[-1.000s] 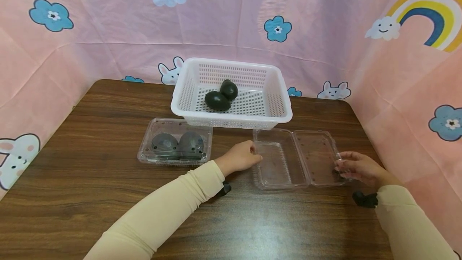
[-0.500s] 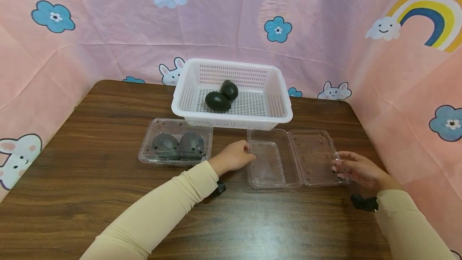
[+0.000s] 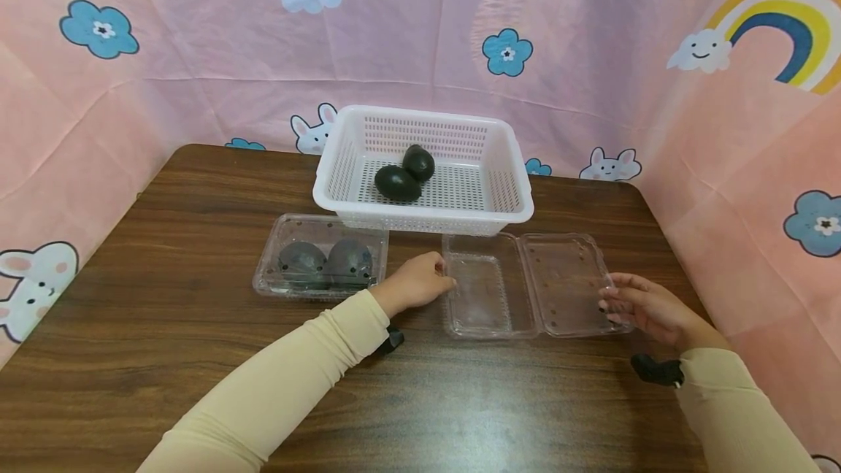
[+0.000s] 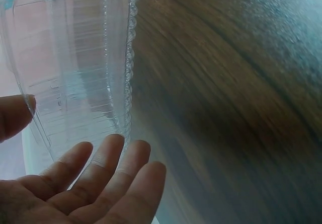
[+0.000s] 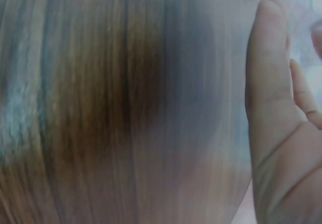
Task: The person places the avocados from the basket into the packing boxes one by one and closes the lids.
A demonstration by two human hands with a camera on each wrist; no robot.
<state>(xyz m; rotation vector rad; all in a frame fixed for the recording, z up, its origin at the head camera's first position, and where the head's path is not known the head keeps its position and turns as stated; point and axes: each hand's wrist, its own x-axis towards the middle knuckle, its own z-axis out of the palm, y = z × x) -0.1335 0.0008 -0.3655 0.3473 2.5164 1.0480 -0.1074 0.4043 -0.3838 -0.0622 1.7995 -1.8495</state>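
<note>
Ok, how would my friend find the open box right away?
On the brown table, find the white basket. In front, toward the right, is the clear box: open and empty, while the left box is shut over two dark fruits.

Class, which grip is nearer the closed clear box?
Left. The left grip is just right of the closed box; the right grip is farther right, at the open box's lid.

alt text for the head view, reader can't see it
A person's left hand and right hand are at opposite ends of an open, clear plastic clamshell on a wooden table. Two avocados sit in a white basket behind; a closed clamshell at left holds two dark fruits.
</note>
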